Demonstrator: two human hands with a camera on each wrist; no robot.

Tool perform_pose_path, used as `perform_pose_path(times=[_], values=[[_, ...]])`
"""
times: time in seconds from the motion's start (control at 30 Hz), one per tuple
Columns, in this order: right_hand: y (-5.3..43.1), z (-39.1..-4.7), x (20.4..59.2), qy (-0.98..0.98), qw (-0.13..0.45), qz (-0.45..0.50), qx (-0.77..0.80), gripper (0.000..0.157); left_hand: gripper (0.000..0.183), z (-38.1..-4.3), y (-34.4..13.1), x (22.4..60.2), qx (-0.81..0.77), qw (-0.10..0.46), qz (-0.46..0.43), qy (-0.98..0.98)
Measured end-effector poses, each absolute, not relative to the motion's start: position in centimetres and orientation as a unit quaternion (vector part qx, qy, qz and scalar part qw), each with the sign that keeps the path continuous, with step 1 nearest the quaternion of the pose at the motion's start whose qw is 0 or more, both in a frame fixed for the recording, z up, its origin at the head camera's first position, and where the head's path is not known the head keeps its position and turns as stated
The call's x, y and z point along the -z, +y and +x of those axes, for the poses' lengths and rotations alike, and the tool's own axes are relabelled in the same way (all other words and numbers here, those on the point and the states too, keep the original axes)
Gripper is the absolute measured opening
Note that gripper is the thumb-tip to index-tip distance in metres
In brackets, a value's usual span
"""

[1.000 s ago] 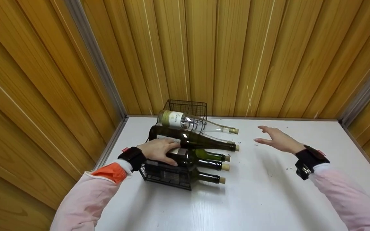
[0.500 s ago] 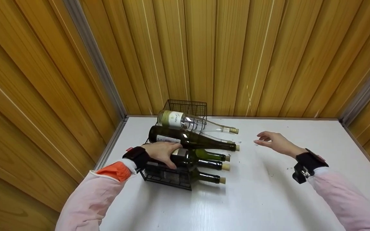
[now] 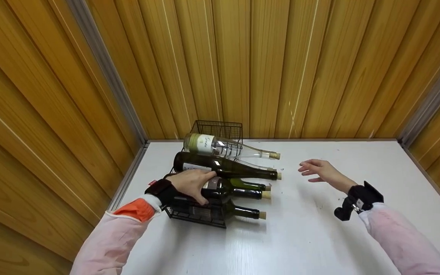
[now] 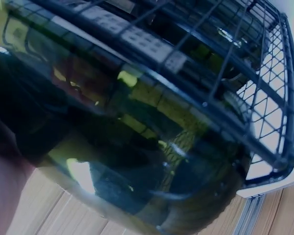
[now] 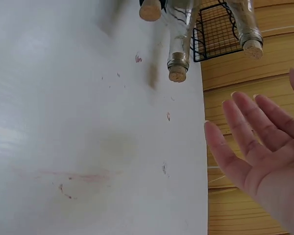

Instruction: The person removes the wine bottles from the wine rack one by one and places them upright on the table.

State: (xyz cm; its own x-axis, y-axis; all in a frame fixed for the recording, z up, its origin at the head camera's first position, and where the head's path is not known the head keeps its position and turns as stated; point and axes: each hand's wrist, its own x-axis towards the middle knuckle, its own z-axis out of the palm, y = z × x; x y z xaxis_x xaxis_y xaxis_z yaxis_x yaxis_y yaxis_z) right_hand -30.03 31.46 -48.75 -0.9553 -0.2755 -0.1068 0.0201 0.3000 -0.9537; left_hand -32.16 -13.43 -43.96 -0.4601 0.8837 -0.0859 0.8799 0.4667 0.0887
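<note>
1 glass bottle (image 3: 225,189) under left fingers (image 3: 207,176)

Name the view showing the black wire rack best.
Head view: most of the rack shows, though bottles and the left hand cover parts. The left wrist view shows a close section; the right wrist view, a small piece.

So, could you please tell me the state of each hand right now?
Left hand: closed around a dark bottle, holding it.
Right hand: open, holding nothing, above the white table.
</note>
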Motion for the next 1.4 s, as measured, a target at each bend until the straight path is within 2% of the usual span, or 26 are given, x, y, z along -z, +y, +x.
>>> perform_pose_path(times=[0.3,0.57,0.9,1.23,1.4], values=[[31.6,-29.9,49.2,0.716,0.155,-0.042,0.68,0.058,0.08,-31.5,-13.3,42.0,0.011,-0.055,0.527,0.848],[31.9,-29.7,48.5,0.645,0.145,-0.044,0.749,0.048,0.08,-32.6,-10.3,38.0,0.032,-0.138,0.493,0.859],[32.3,-29.4,46.9,0.614,0.131,-0.039,0.777,0.061,0.084,-33.2,-5.0,37.1,-0.004,-0.152,0.441,0.884],[32.9,-29.2,45.2,0.558,0.102,-0.092,0.818,0.054,0.072,-33.4,0.3,36.2,-0.068,-0.164,0.375,0.91],[32.9,-29.3,43.8,0.541,0.085,-0.146,0.824,0.055,0.078,-32.3,2.4,35.9,-0.144,-0.149,0.335,0.919]])
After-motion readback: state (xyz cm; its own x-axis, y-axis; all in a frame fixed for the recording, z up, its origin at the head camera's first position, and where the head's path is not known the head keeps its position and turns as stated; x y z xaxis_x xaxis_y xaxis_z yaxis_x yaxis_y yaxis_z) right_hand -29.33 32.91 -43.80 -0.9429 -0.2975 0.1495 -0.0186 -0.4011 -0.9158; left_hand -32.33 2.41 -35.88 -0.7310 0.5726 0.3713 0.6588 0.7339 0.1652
